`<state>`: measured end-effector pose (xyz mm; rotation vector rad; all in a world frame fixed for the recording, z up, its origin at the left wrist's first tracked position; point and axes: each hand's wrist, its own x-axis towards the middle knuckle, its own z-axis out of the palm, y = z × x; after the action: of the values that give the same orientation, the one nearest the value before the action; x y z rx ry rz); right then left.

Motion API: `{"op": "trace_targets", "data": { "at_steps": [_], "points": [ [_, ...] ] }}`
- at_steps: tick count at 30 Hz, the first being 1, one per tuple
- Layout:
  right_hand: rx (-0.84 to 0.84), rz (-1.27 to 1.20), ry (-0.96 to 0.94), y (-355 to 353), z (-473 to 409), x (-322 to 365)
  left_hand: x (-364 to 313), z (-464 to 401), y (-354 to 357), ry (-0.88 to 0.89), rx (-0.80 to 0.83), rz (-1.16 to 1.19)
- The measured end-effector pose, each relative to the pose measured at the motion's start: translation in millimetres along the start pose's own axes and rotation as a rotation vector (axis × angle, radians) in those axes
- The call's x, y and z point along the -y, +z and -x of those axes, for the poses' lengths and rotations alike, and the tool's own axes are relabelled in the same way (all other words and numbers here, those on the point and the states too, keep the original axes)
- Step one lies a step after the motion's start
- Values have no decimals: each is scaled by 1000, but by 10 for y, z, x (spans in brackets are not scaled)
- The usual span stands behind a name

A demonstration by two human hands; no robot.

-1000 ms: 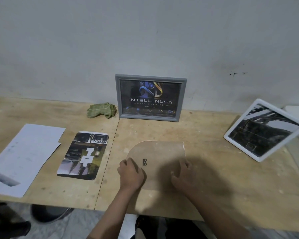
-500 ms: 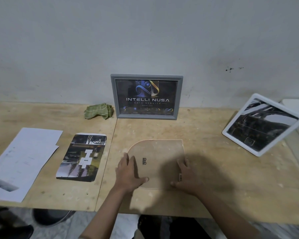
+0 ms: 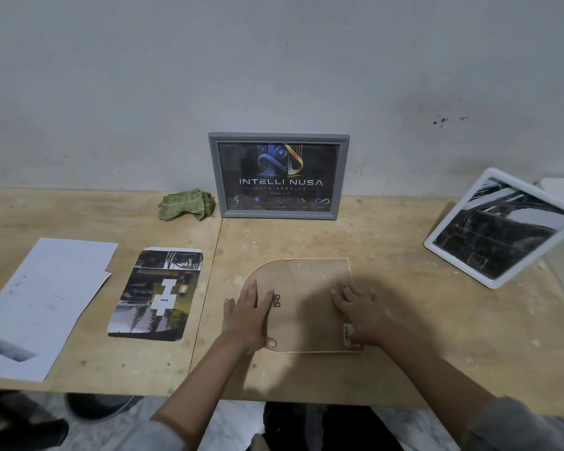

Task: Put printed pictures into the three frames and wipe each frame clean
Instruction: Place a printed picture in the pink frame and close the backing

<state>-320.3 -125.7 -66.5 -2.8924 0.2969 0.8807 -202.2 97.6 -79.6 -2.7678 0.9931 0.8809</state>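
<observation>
At six o'clock on the surface (image 3: 404, 369), both hands, left (image 3: 249, 315) and right (image 3: 360, 309), press flat and open on the face-down arched frame (image 3: 306, 307), likely stiff, light, best lifted by its edges.

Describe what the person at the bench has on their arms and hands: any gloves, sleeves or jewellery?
Both hands are bare: the left hand and the right hand show no gloves, and no rings or watch are visible. The forearms are uncovered, with grey sleeves pushed up toward the elbows, just visible at the bottom edge of the head view.
</observation>
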Motion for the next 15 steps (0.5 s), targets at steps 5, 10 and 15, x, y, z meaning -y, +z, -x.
{"op": "trace_targets", "data": {
  "at_steps": [5,10,15],
  "points": [
    [10,45,-38,-79,-96,26,-17,-93,-73,36,62,-96],
    [27,40,-57,-141,-121,14,-39,-151,-111,46,113,-107],
    [58,39,-5,-164,-141,53,-104,-232,-194,113,141,-243]
  ]
}}
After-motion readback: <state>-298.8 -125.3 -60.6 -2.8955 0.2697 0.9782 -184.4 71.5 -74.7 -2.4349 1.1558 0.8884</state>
